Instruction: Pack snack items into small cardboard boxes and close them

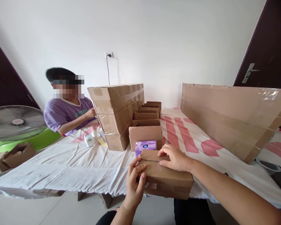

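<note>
A brown cardboard box lies at the table's front edge, a seam running along its top between the flaps. My left hand is closed around its left end, fingers on the top and thumb against the near side. Over the seam, my right hand has its fingers bent and its thumb close to them, gripping at the flap. Just behind the box stands a purple tissue pack, partly hidden by it.
Taped boxes are stacked behind to the left, beside a row of open boxes. A large cardboard panel stands at right. Across the table sits a person, near a fan. A white container stands on the cloth.
</note>
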### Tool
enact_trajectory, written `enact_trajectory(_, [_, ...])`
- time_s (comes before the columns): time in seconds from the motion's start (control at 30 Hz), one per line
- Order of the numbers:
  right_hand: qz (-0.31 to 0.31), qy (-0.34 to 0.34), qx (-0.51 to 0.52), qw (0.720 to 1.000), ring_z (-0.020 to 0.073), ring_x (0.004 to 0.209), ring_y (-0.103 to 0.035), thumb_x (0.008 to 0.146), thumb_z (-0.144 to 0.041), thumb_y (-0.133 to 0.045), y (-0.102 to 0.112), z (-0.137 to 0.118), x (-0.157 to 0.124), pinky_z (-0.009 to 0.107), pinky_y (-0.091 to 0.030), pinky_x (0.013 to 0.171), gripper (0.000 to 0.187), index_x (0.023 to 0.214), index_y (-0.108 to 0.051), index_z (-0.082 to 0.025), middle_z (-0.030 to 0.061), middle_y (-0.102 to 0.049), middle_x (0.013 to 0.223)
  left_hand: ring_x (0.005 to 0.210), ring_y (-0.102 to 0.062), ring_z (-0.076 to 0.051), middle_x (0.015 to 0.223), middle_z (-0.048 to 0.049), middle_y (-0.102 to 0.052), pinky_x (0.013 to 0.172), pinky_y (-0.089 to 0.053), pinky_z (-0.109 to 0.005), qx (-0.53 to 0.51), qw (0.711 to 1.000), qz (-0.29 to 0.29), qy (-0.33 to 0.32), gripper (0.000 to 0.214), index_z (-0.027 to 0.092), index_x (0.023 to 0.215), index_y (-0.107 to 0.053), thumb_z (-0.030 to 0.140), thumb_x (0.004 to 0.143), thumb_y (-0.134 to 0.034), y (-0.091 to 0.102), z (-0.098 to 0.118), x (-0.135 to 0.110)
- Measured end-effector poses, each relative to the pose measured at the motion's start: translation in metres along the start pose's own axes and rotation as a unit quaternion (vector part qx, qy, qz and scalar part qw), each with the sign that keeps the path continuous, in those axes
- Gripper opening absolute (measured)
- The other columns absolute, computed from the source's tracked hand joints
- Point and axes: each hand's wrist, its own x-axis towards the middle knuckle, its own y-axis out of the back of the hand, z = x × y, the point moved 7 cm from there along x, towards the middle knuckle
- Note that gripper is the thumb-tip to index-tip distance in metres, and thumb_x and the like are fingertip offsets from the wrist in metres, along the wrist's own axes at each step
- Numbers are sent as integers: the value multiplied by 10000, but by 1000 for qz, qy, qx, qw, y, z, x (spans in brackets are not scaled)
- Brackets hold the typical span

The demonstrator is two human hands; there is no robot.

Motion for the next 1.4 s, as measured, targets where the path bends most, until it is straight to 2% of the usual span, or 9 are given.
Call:
enact_trajectory(0.23, [19, 16, -6, 1000, 212, 932, -616, 752, -192, -758, 0, -1, -1, 369, -511, 854, 197, 906, -635, -195, 43, -637, 956, 1256, -512, -274, 1338, -113, -508, 1011, -469, -479, 1, 1000, 7, 1, 161, 219, 1048, -594, 225, 941, -473, -1, 0, 0])
enact_trajectory(0.4, [32, 50, -34, 998, 233, 992, -611, 805, -209, -699, -3, -3, -4, 414, -507, 899, 299, 1096, -632, -195, 76, -630, 1066, 1256, -519, -281, 1330, -108, -521, 1005, -471, -478, 6, 1000, 10, 2, 163, 222, 1048, -598, 237, 943, -475, 0, 1, 0])
enact_trajectory(0.53, [64, 84, -51, 993, 218, 954, -610, 853, -153, -613, -1, -9, -8, 387, -509, 884, 116, 948, -664, -195, 62, -651, 986, 1257, -518, -278, 1327, -103, -522, 1001, -470, -465, 9, 1000, 9, -3, 162, 223, 1049, -597, 236, 945, -474, 0, 2, 1])
enact_trajectory(0.67, [88, 89, -49, 991, 198, 932, -623, 908, -93, -502, 2, -6, -6, 362, -508, 867, 189, 939, -663, -189, 57, -679, 980, 1265, -505, -266, 1334, -102, -514, 1015, -458, -456, 2, 1000, 9, -4, 163, 219, 1055, -592, 223, 946, -471, -1, 2, 1])
enact_trajectory(0.77, [68, 85, -96, 989, 208, 972, -621, 898, -84, -534, 0, -5, 0, 361, -497, 886, 222, 1036, -668, -196, 55, -692, 1053, 1265, -503, -264, 1338, -104, -509, 1019, -457, -460, 1, 1000, 8, -4, 164, 218, 1059, -589, 220, 947, -468, -1, 1, 1])
enact_trajectory(0.93, [2, 101, -266, 959, 200, 826, -611, 921, -85, -494, -9, -21, 9, 310, -486, 718, 211, 865, -671, -185, 53, -682, 895, 1253, -517, -280, 1333, -115, -516, 1007, -470, -484, 3, 1000, 11, -1, 158, 213, 1048, -591, 230, 948, -469, -1, 0, 2])
enact_trajectory(1.03, [-16, 103, -327, 939, 218, 792, -604, 917, -32, -408, -14, -31, 10, 323, -468, 667, 263, 870, -635, -155, 95, -661, 889, 1244, -524, -286, 1323, -117, -525, 1002, -478, -498, 4, 1000, 14, -1, 159, 214, 1041, -597, 242, 948, -471, -1, 1, 2])
enact_trajectory(1.2, [-30, 93, -332, 938, 248, 813, -608, 862, -8, -416, -16, -30, 10, 345, -465, 672, 228, 924, -594, -137, 128, -642, 930, 1243, -525, -285, 1326, -117, -519, 1006, -481, -502, 5, 1000, 6, -3, 161, 217, 1043, -601, 245, 945, -477, 0, 3, 1])
enact_trajectory(1.4, [12, 79, -287, 955, 226, 829, -615, 841, -39, -454, -9, -20, -2, 331, -474, 716, 165, 885, -537, -175, 91, -656, 895, 1246, -527, -287, 1333, -116, -520, 1013, -479, -493, 2, 1000, 0, 3, 170, 218, 1051, -606, 252, 943, -479, 1, 1, 2])
